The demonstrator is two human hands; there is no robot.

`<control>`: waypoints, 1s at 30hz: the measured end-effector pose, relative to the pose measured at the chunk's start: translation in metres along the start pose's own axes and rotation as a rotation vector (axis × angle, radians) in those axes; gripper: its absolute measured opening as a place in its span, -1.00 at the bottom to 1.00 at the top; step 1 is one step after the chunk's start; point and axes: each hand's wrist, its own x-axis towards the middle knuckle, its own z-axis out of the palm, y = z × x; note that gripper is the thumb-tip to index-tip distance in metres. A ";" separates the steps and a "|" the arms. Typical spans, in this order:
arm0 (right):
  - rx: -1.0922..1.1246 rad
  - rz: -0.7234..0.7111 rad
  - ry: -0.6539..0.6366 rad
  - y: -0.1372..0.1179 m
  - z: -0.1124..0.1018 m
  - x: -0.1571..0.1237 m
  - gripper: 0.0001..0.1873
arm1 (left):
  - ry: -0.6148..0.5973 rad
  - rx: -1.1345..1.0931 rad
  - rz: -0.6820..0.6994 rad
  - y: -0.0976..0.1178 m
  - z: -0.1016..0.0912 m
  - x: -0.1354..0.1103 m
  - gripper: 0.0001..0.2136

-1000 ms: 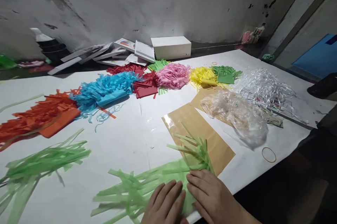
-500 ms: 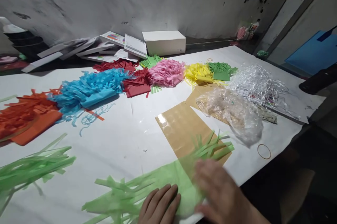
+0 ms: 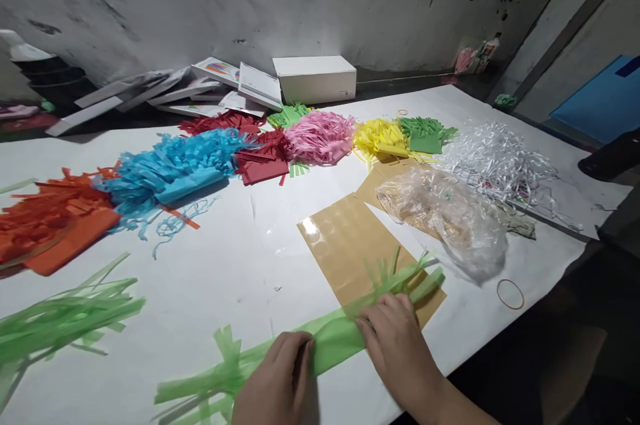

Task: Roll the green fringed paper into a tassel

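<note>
Both my hands are on a sheet of light green tissue paper [image 3: 336, 344] with fringed strips at its two ends. My left hand [image 3: 278, 375] is closed on its left part, thumb and fingers pinching the near edge. My right hand [image 3: 397, 345] pinches the sheet farther right. Between the hands the paper is folded into a narrow band. Its right fringe lies over a tan sticker sheet [image 3: 357, 245] with round shapes. Another bunch of light green tissue strips [image 3: 75, 318] lies at the left.
Orange [image 3: 65, 225], blue [image 3: 180, 165], red, pink [image 3: 323, 138] and yellow tissue fringes line the back. Silver tinsel [image 3: 500, 158], a crumpled clear plastic bag [image 3: 445, 218] and a rubber band [image 3: 511, 294] lie right. A white box [image 3: 316, 82] and flat packets stand against the wall.
My hands have gone from lying flat and sweeping over the green tissue to pinching it. The wide sheet is now folded into a narrower band.
</note>
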 end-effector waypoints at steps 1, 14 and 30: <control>-0.057 0.020 0.011 0.000 0.005 0.003 -0.77 | -0.069 0.044 -0.099 0.005 -0.003 0.007 -0.81; -0.046 -0.642 0.051 0.006 -0.009 0.006 -0.70 | -0.154 0.131 -0.113 -0.004 -0.011 0.020 -0.77; -0.001 -0.612 -0.063 0.003 -0.004 0.009 -0.75 | 0.254 0.123 0.564 -0.011 0.018 -0.013 -0.68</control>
